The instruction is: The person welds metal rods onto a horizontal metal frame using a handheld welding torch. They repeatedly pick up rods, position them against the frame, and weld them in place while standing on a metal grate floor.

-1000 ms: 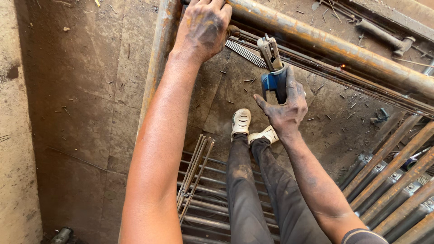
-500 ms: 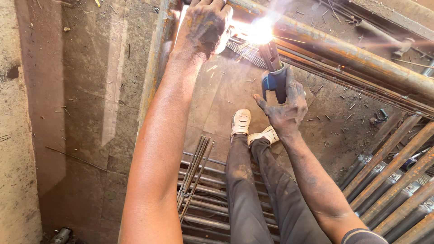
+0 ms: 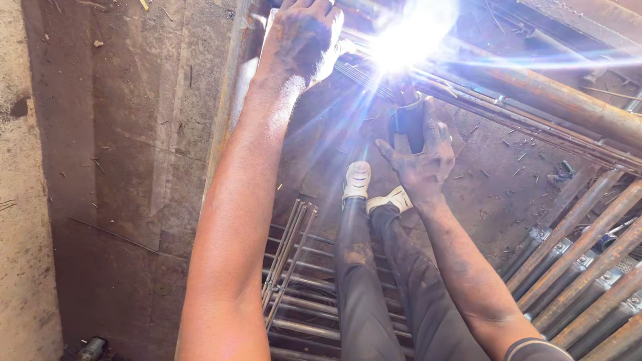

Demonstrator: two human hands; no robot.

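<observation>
Head view: our left hand [image 3: 302, 37] is pressed flat, fingers together, on the top of the rusty frame bar [image 3: 224, 127]. Our right hand [image 3: 422, 157] is wrapped around the dark welding holder [image 3: 406, 124], thumb out, tip aimed up at the bright arc [image 3: 408, 33] on the long rusty pipe [image 3: 568, 100]. The arc sits just right of the left hand. Below: our legs, white shoes [image 3: 358, 180], thin rods [image 3: 287, 257] on the floor.

Loose thin rods [image 3: 289, 249] on the dusty floor [image 3: 114, 167]; rusty pipes [image 3: 582, 254] at right
</observation>
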